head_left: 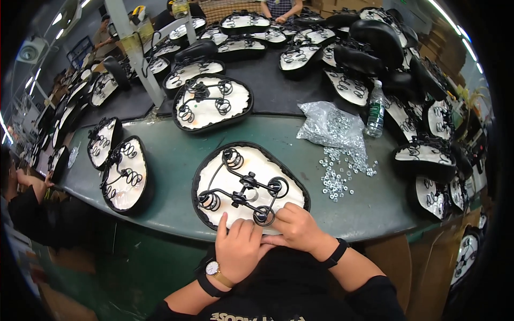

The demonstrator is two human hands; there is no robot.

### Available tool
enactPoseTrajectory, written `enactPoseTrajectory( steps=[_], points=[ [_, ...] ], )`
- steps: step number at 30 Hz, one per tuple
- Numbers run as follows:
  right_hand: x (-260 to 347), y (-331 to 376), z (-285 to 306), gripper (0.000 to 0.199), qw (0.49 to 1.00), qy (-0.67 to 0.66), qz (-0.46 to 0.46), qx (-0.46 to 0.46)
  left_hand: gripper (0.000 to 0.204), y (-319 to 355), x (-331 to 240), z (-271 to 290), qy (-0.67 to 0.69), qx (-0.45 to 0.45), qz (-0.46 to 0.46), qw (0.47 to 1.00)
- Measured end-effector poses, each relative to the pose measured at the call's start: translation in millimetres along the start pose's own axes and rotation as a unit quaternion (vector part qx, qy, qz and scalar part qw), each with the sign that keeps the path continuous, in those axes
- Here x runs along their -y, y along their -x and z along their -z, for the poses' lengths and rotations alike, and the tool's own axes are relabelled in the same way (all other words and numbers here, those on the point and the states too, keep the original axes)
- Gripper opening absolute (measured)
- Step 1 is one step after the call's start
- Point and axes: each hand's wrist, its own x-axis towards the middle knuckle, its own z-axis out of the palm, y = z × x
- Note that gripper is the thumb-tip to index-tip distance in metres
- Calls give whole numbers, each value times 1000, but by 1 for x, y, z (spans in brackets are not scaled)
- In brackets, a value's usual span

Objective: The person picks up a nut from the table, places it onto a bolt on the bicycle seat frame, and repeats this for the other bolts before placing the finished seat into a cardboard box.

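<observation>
An upside-down bicycle saddle point(219, 179) lies right in front of me on the green bench, its white underside up and its black spring frame point(247, 187) on top. My left hand point(238, 249) grips the near rim, index finger stretched over the white underside and the other fingers bent. Beside it, my right hand point(294, 227) has its fingers pinched together close to the near right coil spring point(263, 215). Whatever those fingers may hold is hidden. Both thumbs come close together at the saddle's near edge.
Loose metal nuts point(334, 184) spill from a clear plastic bag point(332, 127) on the right, near a plastic bottle point(376, 112). More upturned saddles stand left point(126, 176), behind point(214, 104) and right point(425, 160). A grey post point(134, 53) rises back left. Other people work left and far back.
</observation>
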Motion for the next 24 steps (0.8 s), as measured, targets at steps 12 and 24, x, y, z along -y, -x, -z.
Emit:
enactPoseTrajectory(
  steps=[12,24],
  points=[
    [9,-3,2,47,998,46,-39,18,41,1,-1,-27,-46,-38,-6,998],
    [11,12,2,53,998,5,-68,-9,63,13,19,-28,79,-46,-7,996]
  ],
)
